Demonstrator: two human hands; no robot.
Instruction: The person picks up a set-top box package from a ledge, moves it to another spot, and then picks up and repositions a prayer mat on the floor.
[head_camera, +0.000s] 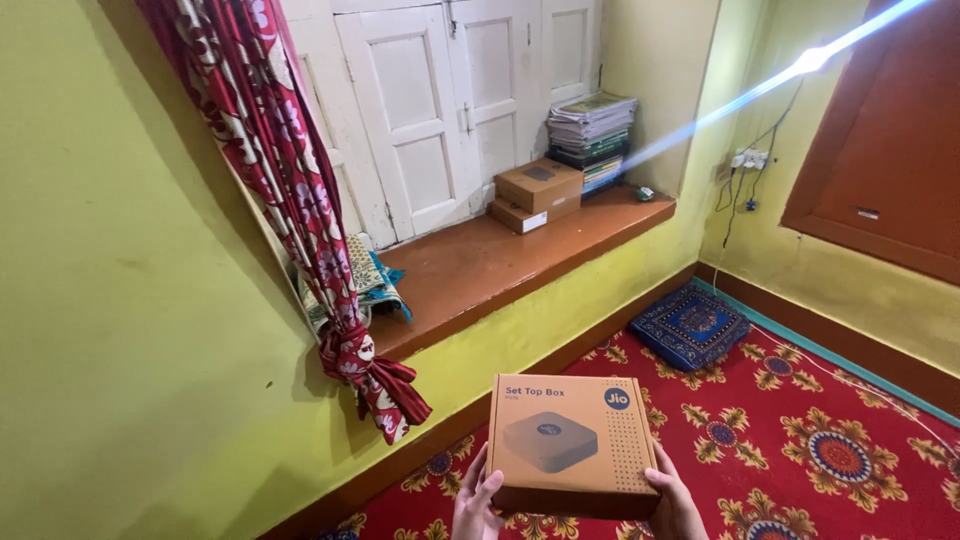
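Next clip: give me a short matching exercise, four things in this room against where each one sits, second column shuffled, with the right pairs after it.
Things:
1. cardboard box
2. stack of books
3. blue cushion
4. red curtain

Places:
A. on the red patterned carpet by the wall
B. knotted at its lower end, hanging against the yellow-green wall
C. held between the left hand and the right hand
D. at the far end of the brown window ledge, behind two smaller boxes

Pairs: 1-C, 2-D, 3-A, 4-B
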